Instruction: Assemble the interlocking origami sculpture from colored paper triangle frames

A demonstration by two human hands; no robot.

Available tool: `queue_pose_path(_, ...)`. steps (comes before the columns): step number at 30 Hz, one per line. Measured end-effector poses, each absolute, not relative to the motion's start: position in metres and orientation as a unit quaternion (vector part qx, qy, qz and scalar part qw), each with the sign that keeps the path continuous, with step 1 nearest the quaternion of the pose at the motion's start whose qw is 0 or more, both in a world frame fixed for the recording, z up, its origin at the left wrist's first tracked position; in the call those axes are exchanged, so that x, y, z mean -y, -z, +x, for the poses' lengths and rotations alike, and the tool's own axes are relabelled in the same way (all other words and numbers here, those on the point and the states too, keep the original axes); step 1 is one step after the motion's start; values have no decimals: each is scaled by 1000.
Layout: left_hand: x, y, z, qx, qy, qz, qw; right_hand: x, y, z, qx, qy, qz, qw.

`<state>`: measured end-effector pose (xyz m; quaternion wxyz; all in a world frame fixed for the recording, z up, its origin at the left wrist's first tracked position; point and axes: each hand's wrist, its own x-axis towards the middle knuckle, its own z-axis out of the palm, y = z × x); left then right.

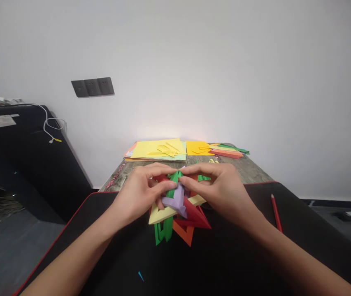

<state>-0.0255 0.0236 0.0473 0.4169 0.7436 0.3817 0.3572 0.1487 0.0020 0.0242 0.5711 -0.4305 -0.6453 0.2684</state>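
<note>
A folded-paper model made of interlocking green, purple, red, orange and pale yellow strips is between my two hands, above a black mat. My left hand grips it from the left, thumb and index finger pinching near a green peak at the top. From the right, my right hand pinches the same green peak with thumb and index finger. The two fingertips almost meet there. Pointed green and orange corners stick out at the bottom. My hands hide parts of both sides of the model.
The black mat with red edging covers the table's near part. A red pencil lies at right, a blue paper scrap in front. Yellow paper sheets and folded strips lie at the back, near the wall.
</note>
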Motion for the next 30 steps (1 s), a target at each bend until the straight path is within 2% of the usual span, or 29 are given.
queue_pose_path(19, -23, -48, -23, -393, -375, 716, 438, -1, -27, 149, 641, -276, -449, 558)
queue_pose_path(24, -21, -49, -23, -406, -372, 704, 449, -1, -33, 155, 657, -319, -438, 524)
queue_pose_path(30, -21, -50, -23, -400, -360, 713, 449, -1, -36, 155, 645, -330, -447, 524)
